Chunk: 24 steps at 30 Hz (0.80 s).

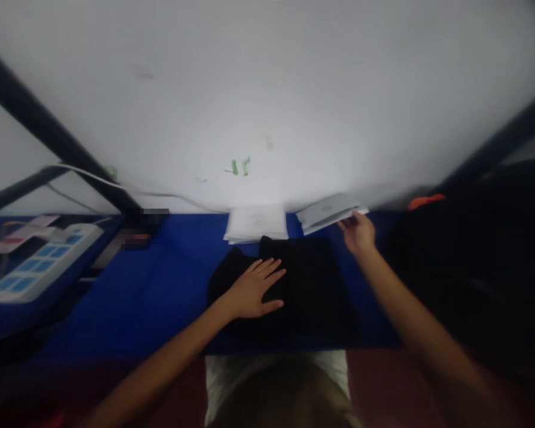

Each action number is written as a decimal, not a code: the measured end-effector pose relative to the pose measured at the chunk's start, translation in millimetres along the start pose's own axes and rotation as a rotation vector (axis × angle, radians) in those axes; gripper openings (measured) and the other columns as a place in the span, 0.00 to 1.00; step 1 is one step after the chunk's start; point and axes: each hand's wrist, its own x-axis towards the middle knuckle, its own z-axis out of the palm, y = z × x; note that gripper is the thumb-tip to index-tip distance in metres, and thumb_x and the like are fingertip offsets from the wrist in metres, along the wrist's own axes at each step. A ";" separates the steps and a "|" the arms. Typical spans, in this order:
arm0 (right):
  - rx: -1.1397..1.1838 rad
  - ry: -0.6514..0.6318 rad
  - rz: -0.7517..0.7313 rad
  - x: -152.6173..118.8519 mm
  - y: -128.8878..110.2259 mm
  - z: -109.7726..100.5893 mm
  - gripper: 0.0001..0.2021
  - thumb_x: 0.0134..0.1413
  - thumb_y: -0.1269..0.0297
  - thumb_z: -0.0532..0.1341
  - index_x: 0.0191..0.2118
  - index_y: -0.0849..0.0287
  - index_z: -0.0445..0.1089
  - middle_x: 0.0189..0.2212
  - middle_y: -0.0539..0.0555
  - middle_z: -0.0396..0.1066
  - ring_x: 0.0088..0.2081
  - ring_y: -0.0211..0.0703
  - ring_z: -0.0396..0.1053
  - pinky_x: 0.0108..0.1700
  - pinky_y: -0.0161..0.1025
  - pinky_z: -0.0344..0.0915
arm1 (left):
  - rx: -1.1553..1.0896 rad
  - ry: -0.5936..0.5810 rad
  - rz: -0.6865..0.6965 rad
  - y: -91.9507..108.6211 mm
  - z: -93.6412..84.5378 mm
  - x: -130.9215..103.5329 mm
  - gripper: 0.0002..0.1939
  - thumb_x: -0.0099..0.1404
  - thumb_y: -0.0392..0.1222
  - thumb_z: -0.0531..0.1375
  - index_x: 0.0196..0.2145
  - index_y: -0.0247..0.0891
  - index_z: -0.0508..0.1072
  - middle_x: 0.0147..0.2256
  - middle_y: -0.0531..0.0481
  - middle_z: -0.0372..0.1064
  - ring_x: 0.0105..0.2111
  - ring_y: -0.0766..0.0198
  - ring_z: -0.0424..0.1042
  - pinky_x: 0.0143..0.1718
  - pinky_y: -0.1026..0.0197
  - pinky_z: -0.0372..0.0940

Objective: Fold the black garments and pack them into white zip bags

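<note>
My left hand (256, 291) lies flat with fingers spread on a folded black cloth (314, 291) at the front of the blue-covered table. The cloth's left part is bunched under and around that hand. Off to the right, my right hand (359, 232) pinches the right end of a flat white paper packet (327, 211) with a faint grey mark on it. The packet is tilted, close to the wall, and looks layered at its edge. A stack of similar white paper packets (256, 224) rests against the wall, just behind the cloth.
At the left lies a white power strip (44, 261) with blue sockets, and a white cable (160, 193) runs along the wall. A large dark mass (481, 267) fills the right side, with an orange item (425, 202) behind it. Black frame bars (57, 128) stand at the left.
</note>
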 end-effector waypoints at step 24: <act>-0.515 -0.908 0.328 -128.5 -8.2 44.3 0.21 0.52 0.46 0.63 0.26 0.59 0.63 0.19 0.43 0.58 0.20 0.31 0.54 0.22 0.31 0.51 | -0.845 0.212 -0.238 29.5 -43.7 31.4 0.17 0.67 0.53 0.54 0.28 0.36 0.67 0.26 0.54 0.61 0.26 0.68 0.60 0.26 0.65 0.57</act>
